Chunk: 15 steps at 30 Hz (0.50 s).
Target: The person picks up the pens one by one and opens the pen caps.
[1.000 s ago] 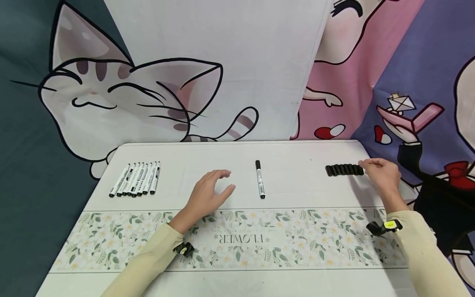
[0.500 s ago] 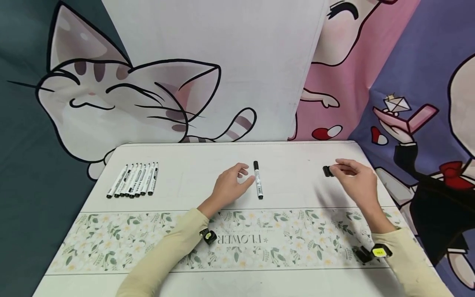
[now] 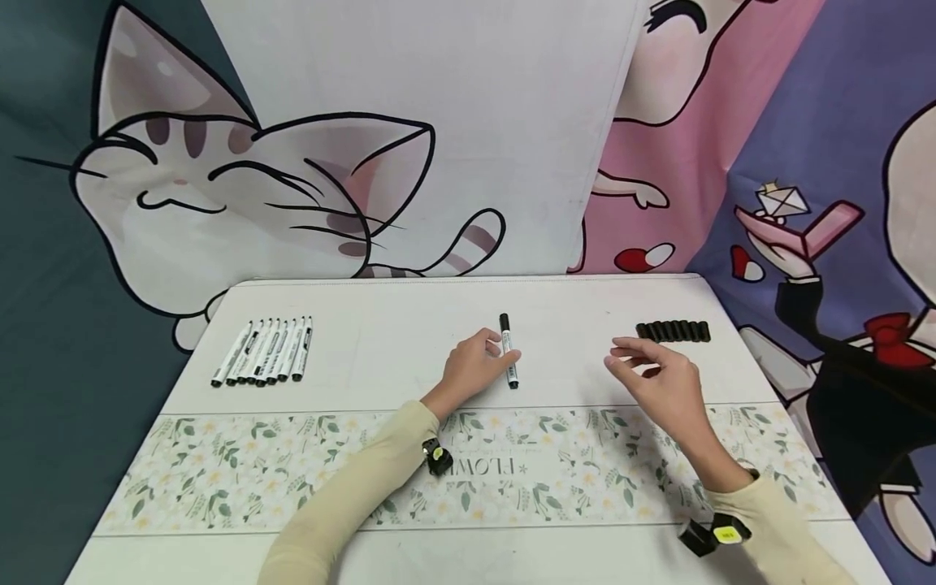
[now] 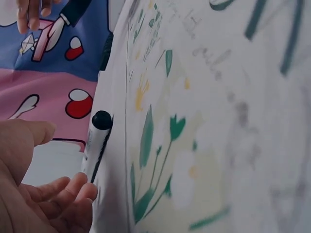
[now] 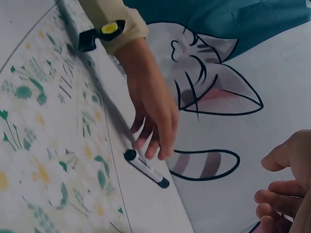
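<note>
A whiteboard marker (image 3: pixel 512 377) with a black cap lies lengthwise at mid-table. My left hand (image 3: pixel 474 363) reaches over it, thumb and fingers spread to either side in the head view. In the left wrist view a gap shows between those fingers and the marker (image 4: pixel 98 145). My right hand (image 3: pixel 661 386) hovers right of the marker, fingers loosely bent and holding nothing. Just beyond it lies a row of black marker caps (image 3: pixel 673 331). At the left, several uncapped white markers (image 3: pixel 278 357) lie side by side, tips pointing away.
The white table (image 3: pixel 409 309) has a printed flower band (image 3: pixel 292 471) across its front part. Behind it hangs a cartoon cat backdrop (image 3: pixel 292 187), with pink and purple cloth at the right. Each wrist wears a small black camera (image 3: pixel 437 457).
My left hand has moved right, from beside the marker to over it. My right hand has come from the cap row's far end leftward and nearer, uncovering the caps.
</note>
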Tool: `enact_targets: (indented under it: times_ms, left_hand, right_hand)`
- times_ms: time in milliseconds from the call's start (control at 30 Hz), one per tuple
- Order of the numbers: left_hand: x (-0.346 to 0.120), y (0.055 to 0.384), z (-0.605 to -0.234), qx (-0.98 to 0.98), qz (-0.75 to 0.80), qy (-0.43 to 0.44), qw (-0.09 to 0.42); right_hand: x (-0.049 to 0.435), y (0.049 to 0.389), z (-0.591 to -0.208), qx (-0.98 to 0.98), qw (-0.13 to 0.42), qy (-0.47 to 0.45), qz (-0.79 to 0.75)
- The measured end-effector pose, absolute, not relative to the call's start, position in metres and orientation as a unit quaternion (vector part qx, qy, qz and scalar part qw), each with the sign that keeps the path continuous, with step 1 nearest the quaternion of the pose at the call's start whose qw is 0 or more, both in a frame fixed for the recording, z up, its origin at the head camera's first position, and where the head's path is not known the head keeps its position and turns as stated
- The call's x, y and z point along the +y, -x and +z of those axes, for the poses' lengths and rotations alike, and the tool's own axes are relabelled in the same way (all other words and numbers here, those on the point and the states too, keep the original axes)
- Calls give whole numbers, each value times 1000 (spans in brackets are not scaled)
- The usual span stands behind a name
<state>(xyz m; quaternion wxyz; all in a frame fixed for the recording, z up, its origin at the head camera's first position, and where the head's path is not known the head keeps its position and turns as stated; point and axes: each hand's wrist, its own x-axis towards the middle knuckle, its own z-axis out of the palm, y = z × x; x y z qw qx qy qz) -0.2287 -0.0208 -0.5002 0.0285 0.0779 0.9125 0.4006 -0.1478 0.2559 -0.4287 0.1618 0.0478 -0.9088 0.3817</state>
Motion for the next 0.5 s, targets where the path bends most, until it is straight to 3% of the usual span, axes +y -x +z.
enact_targets:
  times_ms: [500]
  left_hand:
    - [-4,234,-504,935,348,-47,44]
  right_hand:
    - [225,142,-438,-900,126,-96,406]
